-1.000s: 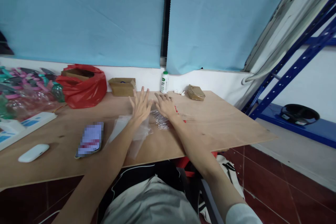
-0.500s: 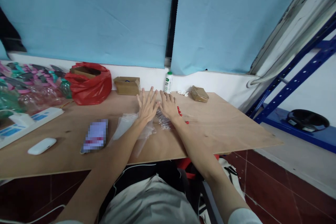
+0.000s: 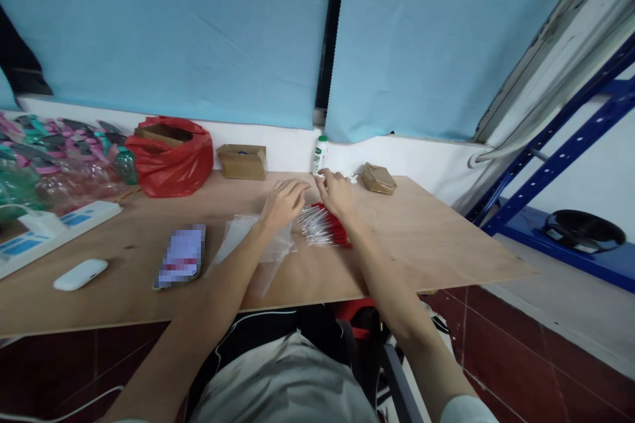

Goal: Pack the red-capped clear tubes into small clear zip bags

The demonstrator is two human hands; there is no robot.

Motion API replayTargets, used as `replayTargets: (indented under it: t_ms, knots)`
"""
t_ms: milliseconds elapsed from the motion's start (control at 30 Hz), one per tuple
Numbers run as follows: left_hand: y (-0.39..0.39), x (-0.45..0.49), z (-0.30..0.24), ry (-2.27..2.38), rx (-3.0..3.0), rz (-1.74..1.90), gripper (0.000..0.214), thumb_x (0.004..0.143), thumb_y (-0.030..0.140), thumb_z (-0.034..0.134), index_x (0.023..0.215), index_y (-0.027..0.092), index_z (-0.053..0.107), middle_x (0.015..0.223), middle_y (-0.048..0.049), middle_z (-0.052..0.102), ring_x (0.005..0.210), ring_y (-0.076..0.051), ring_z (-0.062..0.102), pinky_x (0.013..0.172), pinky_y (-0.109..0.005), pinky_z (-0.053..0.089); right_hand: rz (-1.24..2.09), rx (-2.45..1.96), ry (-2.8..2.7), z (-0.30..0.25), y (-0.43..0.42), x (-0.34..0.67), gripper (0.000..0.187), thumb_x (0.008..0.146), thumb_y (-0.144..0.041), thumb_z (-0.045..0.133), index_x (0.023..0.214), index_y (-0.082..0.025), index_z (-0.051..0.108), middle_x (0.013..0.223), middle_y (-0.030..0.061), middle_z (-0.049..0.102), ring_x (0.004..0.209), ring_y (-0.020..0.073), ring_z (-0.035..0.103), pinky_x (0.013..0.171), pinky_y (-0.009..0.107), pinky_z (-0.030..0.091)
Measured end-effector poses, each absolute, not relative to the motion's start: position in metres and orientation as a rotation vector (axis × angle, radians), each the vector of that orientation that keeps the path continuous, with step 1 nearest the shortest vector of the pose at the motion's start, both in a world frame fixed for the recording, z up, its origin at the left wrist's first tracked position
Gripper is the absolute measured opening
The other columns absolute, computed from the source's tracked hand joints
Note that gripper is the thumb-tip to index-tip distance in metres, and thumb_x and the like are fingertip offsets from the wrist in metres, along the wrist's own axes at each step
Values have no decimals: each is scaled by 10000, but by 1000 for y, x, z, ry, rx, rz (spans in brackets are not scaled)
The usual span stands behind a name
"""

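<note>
A pile of thin shiny rods with red ends (image 3: 320, 225) lies on the wooden table, red ends to the right. My left hand (image 3: 285, 202) is just left of the pile, its fingers loosely bent and apart, with nothing visible in it. Above the pile's far right side hovers my right hand (image 3: 338, 193), fingers curved and spread, no object showing between them. Clear plastic bags (image 3: 241, 238) lie flat beneath and beside my left forearm.
On the left are a phone (image 3: 181, 256), a white case (image 3: 81, 274), a power strip (image 3: 94, 211) and several spray bottles (image 3: 84, 168). Along the wall stand a red bag (image 3: 171, 165), an open cardboard box (image 3: 243, 163), a green-capped bottle (image 3: 320, 153) and a brown package (image 3: 379, 178).
Both hands were flat over the pile with fingers stretched forward. Now they have drawn apart and their fingers are bent, uncovering the rods and their red ends.
</note>
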State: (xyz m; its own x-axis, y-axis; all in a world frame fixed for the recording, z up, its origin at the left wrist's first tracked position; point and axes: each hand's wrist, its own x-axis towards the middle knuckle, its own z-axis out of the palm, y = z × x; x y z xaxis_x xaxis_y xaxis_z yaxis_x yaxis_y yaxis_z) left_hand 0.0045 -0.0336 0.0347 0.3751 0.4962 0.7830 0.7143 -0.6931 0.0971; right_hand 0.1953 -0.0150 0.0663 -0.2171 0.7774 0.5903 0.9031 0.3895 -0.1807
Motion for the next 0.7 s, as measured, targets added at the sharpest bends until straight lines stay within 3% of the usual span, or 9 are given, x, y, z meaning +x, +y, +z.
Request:
replayTargets:
  t_ms: [100,200,267,533,700]
  knots:
    - [-36,7,35,-1046,-2474,-1181,310,1023,229,454,1165,218,729,1089,-75,774,1023,-223,695,996,-374,480,-129,-1402,-2064,74,-21,221,381,1107,-445,374,1212,-210,655,921,66,752,884,232,657,849,321,408]
    - [-37,12,31,-1074,-2572,-1084,299,1015,264,482,1113,249,764,980,-45,795,885,-196,707,897,-330,493,23,-1354,-2173,74,-28,251,276,1037,-398,523,930,-208,693,812,45,720,754,189,620,744,293,390]
    - [-37,15,29,-1120,-2614,-1014,298,998,279,505,1112,274,781,920,-31,797,807,-188,700,811,-307,489,190,-1340,-2261,71,-30,271,256,978,-410,600,839,-209,677,782,37,703,702,171,586,692,286,381]
    - [-38,19,25,-1133,-2721,-938,296,982,363,535,1065,281,808,718,-9,741,625,-159,632,644,-277,411,666,-1332,-2128,42,-22,311,533,872,-701,590,726,-191,644,630,-1,577,615,144,509,591,264,382]
    - [-41,21,25,-1117,-2825,-942,301,976,419,550,942,251,796,661,-1,700,583,-138,592,616,-265,385,835,-1351,-2106,38,-23,325,563,757,-723,724,709,-165,680,625,1,599,593,120,516,550,241,392]
